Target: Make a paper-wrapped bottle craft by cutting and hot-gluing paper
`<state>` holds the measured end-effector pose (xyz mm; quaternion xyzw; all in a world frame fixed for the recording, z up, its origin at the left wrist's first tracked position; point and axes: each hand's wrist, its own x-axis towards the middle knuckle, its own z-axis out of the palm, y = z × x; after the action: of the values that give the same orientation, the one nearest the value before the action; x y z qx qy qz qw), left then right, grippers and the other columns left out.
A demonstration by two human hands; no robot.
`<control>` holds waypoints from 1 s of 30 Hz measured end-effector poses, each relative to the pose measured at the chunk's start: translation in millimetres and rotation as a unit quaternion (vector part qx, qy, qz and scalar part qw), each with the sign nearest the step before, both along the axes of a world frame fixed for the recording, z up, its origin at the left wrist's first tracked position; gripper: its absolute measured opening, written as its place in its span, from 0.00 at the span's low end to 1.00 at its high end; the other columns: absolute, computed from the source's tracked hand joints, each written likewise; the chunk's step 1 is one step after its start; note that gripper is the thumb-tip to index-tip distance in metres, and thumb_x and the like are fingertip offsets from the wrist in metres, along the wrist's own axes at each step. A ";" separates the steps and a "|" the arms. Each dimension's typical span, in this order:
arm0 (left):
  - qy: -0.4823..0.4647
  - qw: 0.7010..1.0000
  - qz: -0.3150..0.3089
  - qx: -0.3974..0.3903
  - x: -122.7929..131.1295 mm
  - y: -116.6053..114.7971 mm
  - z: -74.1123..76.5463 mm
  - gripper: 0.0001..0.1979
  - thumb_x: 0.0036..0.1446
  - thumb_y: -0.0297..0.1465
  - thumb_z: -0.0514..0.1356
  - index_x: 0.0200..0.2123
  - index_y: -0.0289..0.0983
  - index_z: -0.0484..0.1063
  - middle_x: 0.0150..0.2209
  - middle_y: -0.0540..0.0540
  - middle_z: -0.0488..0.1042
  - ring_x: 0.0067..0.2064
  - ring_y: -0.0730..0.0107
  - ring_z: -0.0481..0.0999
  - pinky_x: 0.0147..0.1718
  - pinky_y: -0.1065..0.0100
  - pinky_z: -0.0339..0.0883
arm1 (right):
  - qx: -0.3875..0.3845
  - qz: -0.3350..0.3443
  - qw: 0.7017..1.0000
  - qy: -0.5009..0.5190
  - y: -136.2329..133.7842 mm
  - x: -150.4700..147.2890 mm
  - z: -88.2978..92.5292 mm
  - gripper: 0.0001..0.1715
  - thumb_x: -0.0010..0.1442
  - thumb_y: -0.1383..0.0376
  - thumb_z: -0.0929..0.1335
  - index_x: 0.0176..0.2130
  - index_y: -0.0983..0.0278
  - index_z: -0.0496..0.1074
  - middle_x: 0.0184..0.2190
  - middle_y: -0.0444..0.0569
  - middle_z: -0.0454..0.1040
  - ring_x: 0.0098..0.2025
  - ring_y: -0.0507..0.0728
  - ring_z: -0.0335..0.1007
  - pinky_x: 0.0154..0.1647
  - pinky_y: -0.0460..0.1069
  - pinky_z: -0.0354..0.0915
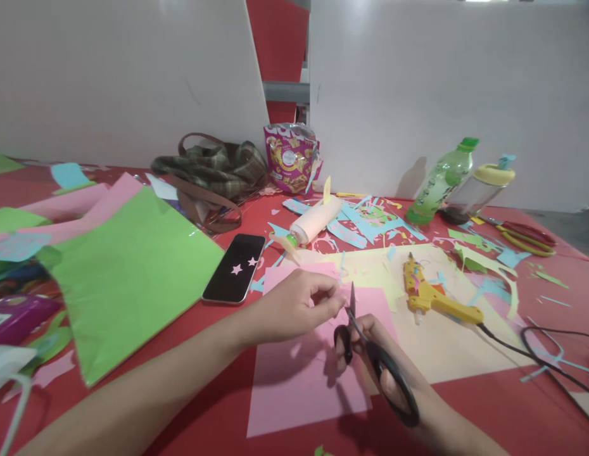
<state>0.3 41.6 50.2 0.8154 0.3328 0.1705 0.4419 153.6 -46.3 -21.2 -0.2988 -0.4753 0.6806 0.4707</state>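
Left hand [292, 307] is curled, thumb and fingertips pinched together on something small right at the blade of the black scissors [358, 332]; what it pinches is too small to tell, perhaps a scrap of pink paper. It hovers over a pink sheet [294, 386] that lies flat on the red table [218, 411], close to the near edge.

At the far left of the table sits a purple case [14, 316], and beside it lies a large green sheet [133, 272] overlapping paler pink sheets behind it. A phone [234, 268] lies face up just right of the green sheet, with two small pink stars on its dark screen. Behind it a plaid bag [213, 168] slumps against white boards [133, 76] that close off the back of the table; a red gap shows between two boards, and a snack packet [289, 157] stands in front of that gap. A pale tube [316, 221] lies on its side among blue and yellow paper scraps.

Right hand [408, 386] is closed through the handles of the black scissors, blades pointing up and away, slightly parted. Beyond it a cream sheet [441, 342] carries a yellow glue gun [432, 294], whose black cable [551, 367] loops off right. Farther back stand a green bottle [441, 180] and a clear bottle [479, 187] with a yellow lid, with red scissors [525, 235] lying just beside them.
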 end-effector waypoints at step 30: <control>-0.061 0.993 0.015 -0.103 0.8 0.1 -2.2 0.13 0.54 0.33 0.48 0.19 0.35 0.59 0.17 0.55 0.56 0.21 0.79 0.56 0.20 0.75 0.51 | -0.029 -0.049 0.998 -0.032 -4.2 -2.9 17.9 0.22 0.48 0.49 0.65 0.32 0.59 0.53 0.27 0.45 0.60 0.27 0.51 0.58 0.27 0.47 0.58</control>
<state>1.2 41.7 48.0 0.7484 0.3328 0.1915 0.5409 150.7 -50.5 -3.4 -0.3564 -0.4551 0.6604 0.4794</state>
